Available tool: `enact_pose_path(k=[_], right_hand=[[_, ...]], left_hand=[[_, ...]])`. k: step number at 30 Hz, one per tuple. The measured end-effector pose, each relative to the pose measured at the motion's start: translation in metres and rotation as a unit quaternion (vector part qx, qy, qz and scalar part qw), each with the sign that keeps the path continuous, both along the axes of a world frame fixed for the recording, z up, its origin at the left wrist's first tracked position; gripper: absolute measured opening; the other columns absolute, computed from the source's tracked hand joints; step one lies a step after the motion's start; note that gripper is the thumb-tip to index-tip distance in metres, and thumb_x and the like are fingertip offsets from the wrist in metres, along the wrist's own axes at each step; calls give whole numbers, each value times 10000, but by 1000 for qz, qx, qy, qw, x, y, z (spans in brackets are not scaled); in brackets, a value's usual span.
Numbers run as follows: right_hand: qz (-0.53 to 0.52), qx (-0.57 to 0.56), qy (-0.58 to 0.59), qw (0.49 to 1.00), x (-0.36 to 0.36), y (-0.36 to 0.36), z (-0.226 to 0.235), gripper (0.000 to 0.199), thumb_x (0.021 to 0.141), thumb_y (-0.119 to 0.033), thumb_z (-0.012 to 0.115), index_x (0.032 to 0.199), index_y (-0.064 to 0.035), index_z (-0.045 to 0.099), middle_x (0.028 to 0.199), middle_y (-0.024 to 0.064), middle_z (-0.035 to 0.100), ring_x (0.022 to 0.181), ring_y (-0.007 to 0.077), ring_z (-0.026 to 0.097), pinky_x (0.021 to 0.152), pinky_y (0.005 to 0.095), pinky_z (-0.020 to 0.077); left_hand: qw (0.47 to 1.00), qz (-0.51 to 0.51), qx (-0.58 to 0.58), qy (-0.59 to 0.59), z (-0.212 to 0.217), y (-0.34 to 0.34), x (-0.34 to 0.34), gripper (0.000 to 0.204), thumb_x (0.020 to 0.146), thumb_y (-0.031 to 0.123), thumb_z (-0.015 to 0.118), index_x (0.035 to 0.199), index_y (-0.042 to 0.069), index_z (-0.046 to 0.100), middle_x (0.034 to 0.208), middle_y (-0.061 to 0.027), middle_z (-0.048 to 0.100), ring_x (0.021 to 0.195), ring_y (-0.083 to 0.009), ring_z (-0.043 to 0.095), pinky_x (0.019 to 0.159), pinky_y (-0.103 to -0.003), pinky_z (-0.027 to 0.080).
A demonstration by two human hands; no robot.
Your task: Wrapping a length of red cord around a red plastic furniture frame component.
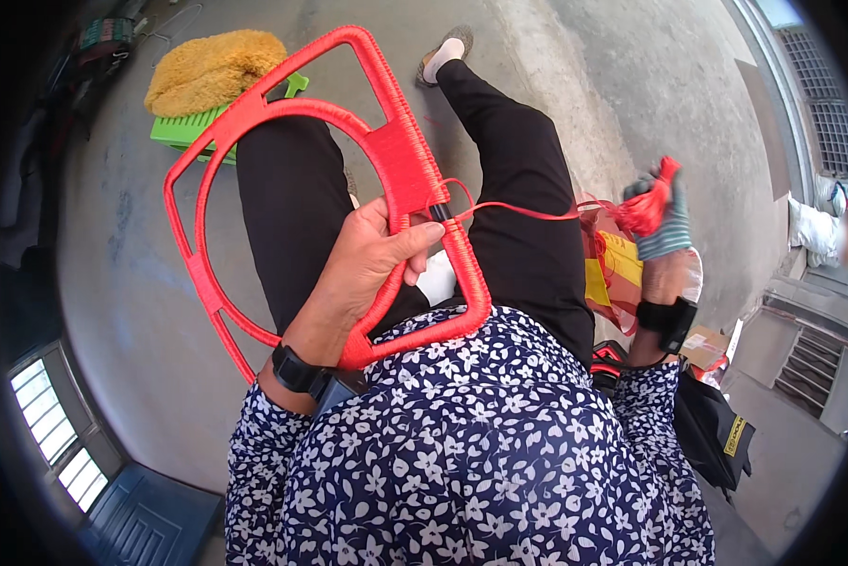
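A red frame (pixel 410 156), bound closely with flat strand, rests across my lap; it has a rounded rectangular outline with a ring inside. My bare left hand (pixel 372 250) is closed round one bar, thumb on top. Just above the thumb, a short black stretch (pixel 440 213) of the bar shows between wrapped parts. From there a red strand (pixel 528 213) runs right to a bundle of red strand (pixel 646 209). My right hand (pixel 669 231), in a grey-green striped glove, is closed on that bundle, out past my right thigh. Its fingers are slightly blurred.
A yellow fluffy cushion (pixel 216 68) lies on a green plastic stool (pixel 186 130) at the far left. Beside my right thigh is a red and yellow bag (pixel 613 269). A small cardboard box (pixel 705 347) and a black bag (pixel 712 424) are nearer, at the right. White sacks (pixel 814 231) lie by the right wall.
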State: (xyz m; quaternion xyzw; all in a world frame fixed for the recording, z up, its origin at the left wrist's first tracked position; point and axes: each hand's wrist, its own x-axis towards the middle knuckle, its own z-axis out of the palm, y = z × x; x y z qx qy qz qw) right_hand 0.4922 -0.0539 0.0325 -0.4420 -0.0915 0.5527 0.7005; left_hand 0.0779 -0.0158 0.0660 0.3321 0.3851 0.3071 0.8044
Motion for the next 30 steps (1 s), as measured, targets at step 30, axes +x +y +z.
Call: enact_pose_path(k=[30], right_hand=[[144,-146,-359,911,-122,29,65,275,884,-217,620,1060,-10,578,885,110,656,661,154,634,600,261,509]], left_hand=[[998,-7,-57,-32,-10,3,2,176,914,173,634,982,24,571,737,-29,577,428,-57,462,363,-194,344]])
